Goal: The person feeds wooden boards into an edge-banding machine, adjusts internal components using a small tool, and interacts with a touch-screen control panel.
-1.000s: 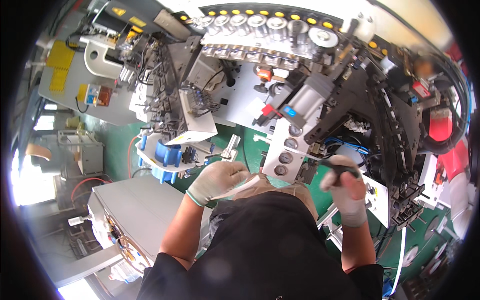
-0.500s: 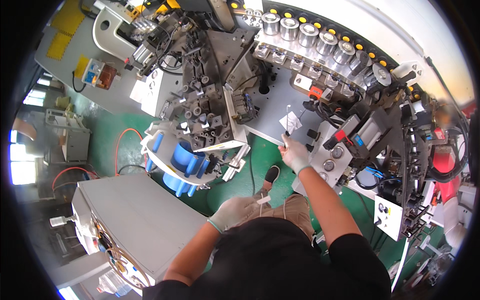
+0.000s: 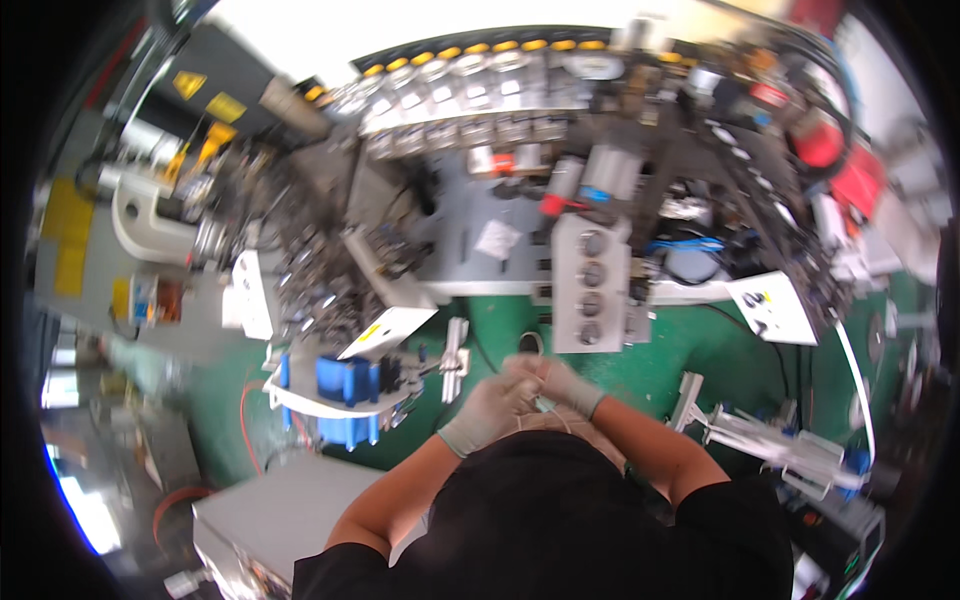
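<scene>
Small thin whitish strip/wire piece [image 3: 545,405], pinched betw. fingertips of both gloved hands, held close in front of chest, above green floor. Part hidden by fingers; exact shape can't be told, pic blurred. Left hand [image 3: 497,402] & right hand [image 3: 562,385] are touching, both closed round it.

- Both forearms are being held bent inward, bare below short dark sleeves.
- The gloved left hand [image 3: 492,405] and gloved right hand [image 3: 560,383] are being pressed together, fingers curled.
</scene>
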`<state>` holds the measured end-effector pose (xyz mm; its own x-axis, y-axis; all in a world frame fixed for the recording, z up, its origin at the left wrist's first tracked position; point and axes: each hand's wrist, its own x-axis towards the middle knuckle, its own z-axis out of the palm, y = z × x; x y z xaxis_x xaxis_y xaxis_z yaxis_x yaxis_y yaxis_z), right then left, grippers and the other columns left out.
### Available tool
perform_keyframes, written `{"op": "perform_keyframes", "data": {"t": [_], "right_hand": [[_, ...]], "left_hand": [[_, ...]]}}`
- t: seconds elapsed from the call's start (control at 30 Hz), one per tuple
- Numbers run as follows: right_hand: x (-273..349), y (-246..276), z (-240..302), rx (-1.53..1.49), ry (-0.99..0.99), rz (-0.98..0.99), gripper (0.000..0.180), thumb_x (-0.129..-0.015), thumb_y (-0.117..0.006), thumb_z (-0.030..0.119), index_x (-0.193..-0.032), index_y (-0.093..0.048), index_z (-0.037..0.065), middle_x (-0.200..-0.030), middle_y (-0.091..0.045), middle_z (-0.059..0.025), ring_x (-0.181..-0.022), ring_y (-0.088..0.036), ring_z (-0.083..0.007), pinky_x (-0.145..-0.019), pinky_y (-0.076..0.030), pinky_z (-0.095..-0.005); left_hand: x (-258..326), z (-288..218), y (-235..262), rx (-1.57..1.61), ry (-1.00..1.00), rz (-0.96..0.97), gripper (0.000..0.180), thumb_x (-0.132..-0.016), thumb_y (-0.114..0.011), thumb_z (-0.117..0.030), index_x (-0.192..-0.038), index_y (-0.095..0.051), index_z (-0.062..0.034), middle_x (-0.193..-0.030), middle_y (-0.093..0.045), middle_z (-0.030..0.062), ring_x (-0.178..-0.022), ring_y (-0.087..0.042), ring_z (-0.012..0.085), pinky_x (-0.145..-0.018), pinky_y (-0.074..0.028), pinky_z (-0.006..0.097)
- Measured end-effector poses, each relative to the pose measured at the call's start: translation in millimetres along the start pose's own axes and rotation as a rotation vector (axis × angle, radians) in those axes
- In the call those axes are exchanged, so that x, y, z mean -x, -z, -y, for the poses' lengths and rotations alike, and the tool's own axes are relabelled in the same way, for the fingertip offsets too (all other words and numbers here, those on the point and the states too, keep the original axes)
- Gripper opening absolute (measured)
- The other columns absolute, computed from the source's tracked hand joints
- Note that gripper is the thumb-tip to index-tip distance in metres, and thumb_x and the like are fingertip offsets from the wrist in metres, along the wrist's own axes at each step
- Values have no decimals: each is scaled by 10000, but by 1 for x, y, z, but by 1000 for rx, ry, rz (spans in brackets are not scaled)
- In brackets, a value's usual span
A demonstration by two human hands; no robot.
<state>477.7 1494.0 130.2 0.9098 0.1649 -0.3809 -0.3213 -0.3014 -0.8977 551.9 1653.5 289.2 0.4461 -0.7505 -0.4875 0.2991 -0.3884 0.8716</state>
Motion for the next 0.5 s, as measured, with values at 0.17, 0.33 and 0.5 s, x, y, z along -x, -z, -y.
{"op": "perform_keyframes", "data": {"t": [0.17,0.33,0.5], "right_hand": [[155,-33,-28,-163,-120,-98,598,-1033,-623,384,-1533,-483,88,-1568,-496,-158,-1464,-446,-297,-1219,-307,-385],[307,-63,-40,-938,-22,-712,663,-1002,-641,459,-1526,-489,82,-1536,-520,-183,-1418,-499,-305,-1184,-360,-369],[457,-124,-56,-574,-308,-977,508,-974,-685,452,-1318,-677,79,-1294,-687,-160,-1211,-641,-282,-1042,-483,-366]], "left_hand": [[-49,-44,-58,266,-126,17,436,-1063,-575,-436,-1122,-642,-9,-646,-410,-64,-528,-372,53,-480,-308,236],[-79,-43,-196,675,160,469,302,-1107,-498,-357,-1086,-647,-95,-633,-313,-65,-509,-257,72,-486,-237,252],[-93,-43,-384,440,76,483,282,-1082,-561,-339,-1120,-667,-81,-652,-321,-74,-512,-263,61,-464,-244,246]]}}
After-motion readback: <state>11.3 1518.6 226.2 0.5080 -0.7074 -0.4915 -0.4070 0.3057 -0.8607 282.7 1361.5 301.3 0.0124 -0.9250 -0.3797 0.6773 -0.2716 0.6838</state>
